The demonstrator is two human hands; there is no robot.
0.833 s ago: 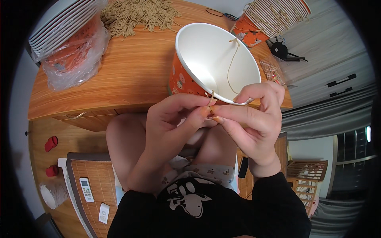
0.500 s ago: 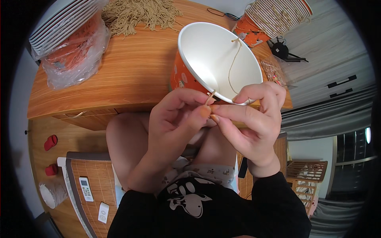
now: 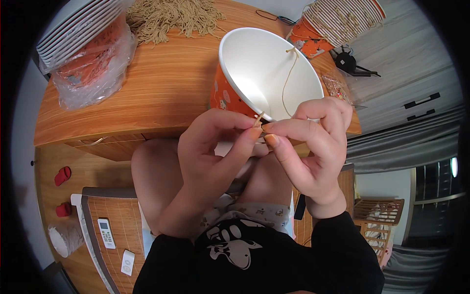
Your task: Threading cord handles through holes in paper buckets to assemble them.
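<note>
An orange paper bucket (image 3: 264, 78) with a white inside lies tilted at the near edge of the wooden table (image 3: 161, 93), its mouth facing me. A thin tan string (image 3: 289, 78) runs from a hole in the far wall down across the inside to the near rim. My left hand (image 3: 215, 147) and my right hand (image 3: 308, 142) meet at that near rim, and the fingertips of both pinch the string's end there. My knees show under the hands.
A heap of tan strings (image 3: 171, 14) lies at the table's far side. A plastic-wrapped stack of orange buckets (image 3: 88, 54) sits at the left, another stack (image 3: 333, 24) at the far right. Remote controls (image 3: 105, 232) lie on a mat by the floor.
The bucket has tipped a little further toward me and both hands have shifted slightly along the near rim while still pinching the string end.
</note>
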